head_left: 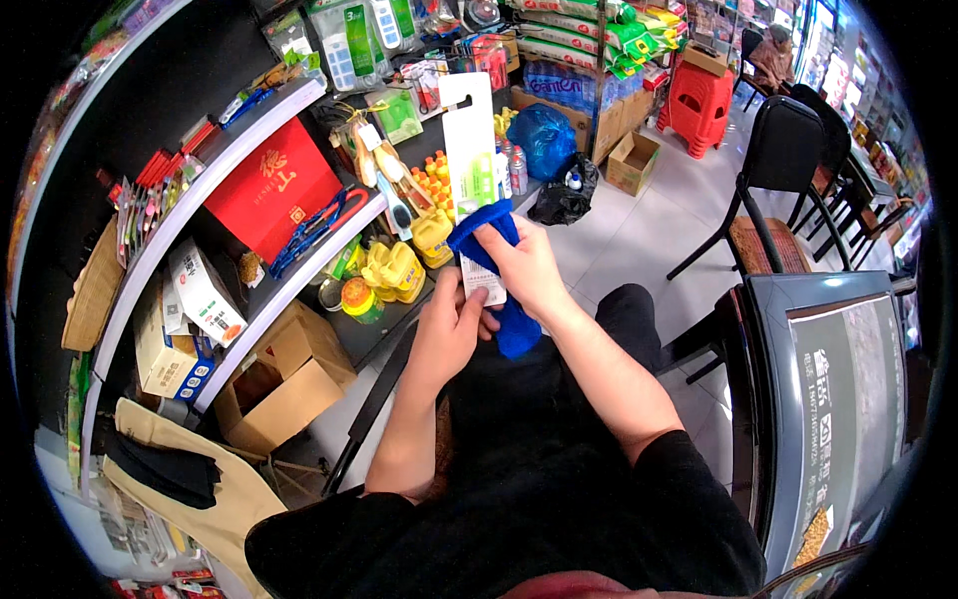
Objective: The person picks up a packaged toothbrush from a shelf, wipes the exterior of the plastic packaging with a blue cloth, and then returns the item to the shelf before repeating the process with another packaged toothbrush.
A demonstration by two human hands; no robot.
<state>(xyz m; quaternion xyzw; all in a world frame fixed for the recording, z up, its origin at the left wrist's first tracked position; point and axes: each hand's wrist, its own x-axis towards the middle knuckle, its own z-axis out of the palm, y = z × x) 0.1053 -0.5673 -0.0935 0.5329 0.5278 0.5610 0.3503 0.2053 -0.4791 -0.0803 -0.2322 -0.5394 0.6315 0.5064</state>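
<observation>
A tall white and green hang-card package (pixel 467 130) with a slot at its top stands upright in front of me. My left hand (pixel 449 334) grips its lower end, thumb in front and fingers curled behind. A blue cloth (pixel 518 329) is draped over the package's lower half and hangs down past it. The fingers of my right hand (pixel 527 270) are closed on this cloth and press it against the package's right side. What lies under the cloth is hidden.
Curved shelves at left hold a red box (pixel 274 190), with yellow bottles (pixel 394 272) beneath. An open cardboard box (pixel 284 374) stands below. At right are a black chair (pixel 783 140) and a glass-topped table (pixel 848 399). Stacked red stools (pixel 696 105) and a seated person (pixel 773 58) are farther back.
</observation>
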